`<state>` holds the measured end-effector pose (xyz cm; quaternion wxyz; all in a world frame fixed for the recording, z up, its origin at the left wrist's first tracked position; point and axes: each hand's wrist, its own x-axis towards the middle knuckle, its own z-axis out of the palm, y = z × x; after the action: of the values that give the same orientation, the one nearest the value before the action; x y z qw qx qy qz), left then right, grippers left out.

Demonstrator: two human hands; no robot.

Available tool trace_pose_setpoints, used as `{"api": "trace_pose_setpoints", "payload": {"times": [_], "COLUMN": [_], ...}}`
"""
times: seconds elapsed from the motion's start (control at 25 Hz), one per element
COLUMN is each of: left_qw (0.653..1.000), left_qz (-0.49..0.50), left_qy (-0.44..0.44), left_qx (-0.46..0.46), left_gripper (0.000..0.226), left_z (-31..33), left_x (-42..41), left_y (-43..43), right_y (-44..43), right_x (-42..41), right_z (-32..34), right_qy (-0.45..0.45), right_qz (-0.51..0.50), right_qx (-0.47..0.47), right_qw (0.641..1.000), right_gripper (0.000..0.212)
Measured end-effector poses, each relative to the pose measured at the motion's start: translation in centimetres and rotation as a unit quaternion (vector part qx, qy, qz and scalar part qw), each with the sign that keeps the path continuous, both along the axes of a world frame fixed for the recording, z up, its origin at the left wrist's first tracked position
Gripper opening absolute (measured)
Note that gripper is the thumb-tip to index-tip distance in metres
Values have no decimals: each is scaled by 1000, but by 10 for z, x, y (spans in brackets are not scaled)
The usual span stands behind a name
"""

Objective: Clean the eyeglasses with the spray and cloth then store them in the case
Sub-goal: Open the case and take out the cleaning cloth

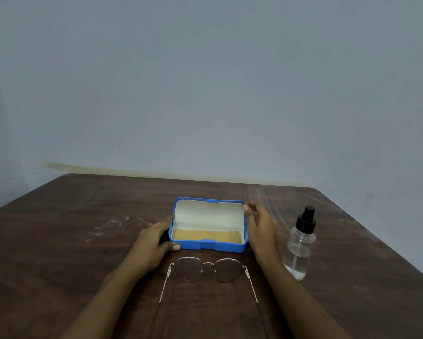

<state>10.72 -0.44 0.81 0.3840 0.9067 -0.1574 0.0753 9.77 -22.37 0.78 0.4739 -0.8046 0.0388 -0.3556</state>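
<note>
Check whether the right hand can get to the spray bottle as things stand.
Probably yes. The spray bottle stands upright on the table just right of the right hand, with nothing between them. Its fingers pinch a lid corner of the open case, so it must let go first.

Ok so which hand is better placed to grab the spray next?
Probably the right hand: the spray stands just beside it, right of the case. The left hand holds the case's other end and would have to cross over.

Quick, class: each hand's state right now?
Left hand: grips the blue case at its left end.
Right hand: pinches the lid at its right corner.
</note>
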Motion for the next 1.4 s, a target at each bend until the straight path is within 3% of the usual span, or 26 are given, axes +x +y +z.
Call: {"api": "trace_pose_setpoints", "payload": {"times": [0.24,0.52,0.76,0.84,0.96,1.16,1.4], "left_qw": [1000,1000,999,999,998,998,997], "left_qz": [10,0,-7,-10,-6,-6,-2], "left_qy": [-3,2,11,21,26,34,32], "left_qx": [4,-14,-38,-49,-51,-58,-74], "left_gripper": [70,68,68,68,71,71,70], "left_z": [-3,0,1,2,2,3,1], "left_x": [1,-3,-5,-6,-6,-6,-5], "left_y": [2,1,2,3,4,3,5], "right_y": [-2,0,-2,-2,-4,1,8], "right_x": [1,-5,-9,-9,-9,-10,8], "right_z": [-1,-1,-3,-5,-7,7,8], "right_qy": [55,41,49,56,78,177,286], "right_qz": [30,64,67,59,27,-9,-39], "right_qx": [41,98,87,67,-37,-195,-218], "right_qw": [997,992,993,994,996,965,932], "right_gripper": [26,18,12,10,7,18,24]}}
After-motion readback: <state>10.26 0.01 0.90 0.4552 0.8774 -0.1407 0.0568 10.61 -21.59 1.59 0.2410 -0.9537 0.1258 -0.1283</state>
